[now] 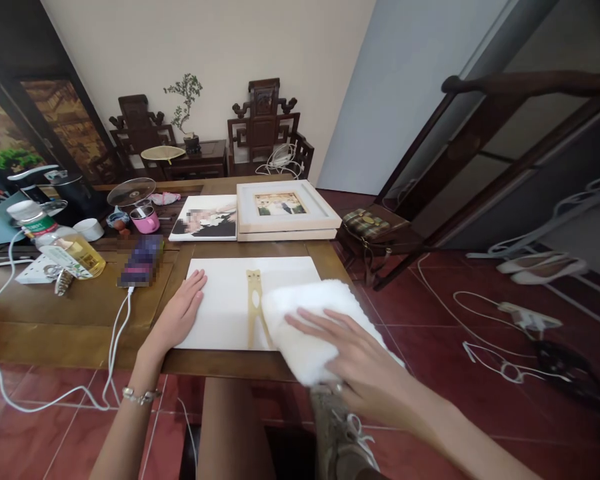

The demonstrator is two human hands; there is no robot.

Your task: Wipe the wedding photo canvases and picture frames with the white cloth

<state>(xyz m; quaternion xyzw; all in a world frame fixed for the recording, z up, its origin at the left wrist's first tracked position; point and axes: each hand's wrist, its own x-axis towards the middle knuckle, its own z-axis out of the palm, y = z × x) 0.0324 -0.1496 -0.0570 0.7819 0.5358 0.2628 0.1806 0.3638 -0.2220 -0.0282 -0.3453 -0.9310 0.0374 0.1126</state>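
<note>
A white rectangular panel [220, 307] lies flat near the table's front edge. On its middle is a tan, cat-eared piece [254, 293] that splits into two legs. My left hand [183, 305] rests with its fingers stretched out on the panel's left edge. Over the panel's right part, my right hand [343, 350] holds a fluffy white towel [300, 300], fingers spread across its top and thumb out of sight. The towel covers the panel's right side and hangs past the table edge.
Behind the panel are a framed photo [287, 213] and a photo print [205, 220]. Leftward on the wooden table [80, 343] are a charging phone [141, 260], a pink cup [145, 219] and a bottle [70, 250]. A chair with a plaid bag [365, 225] stands right.
</note>
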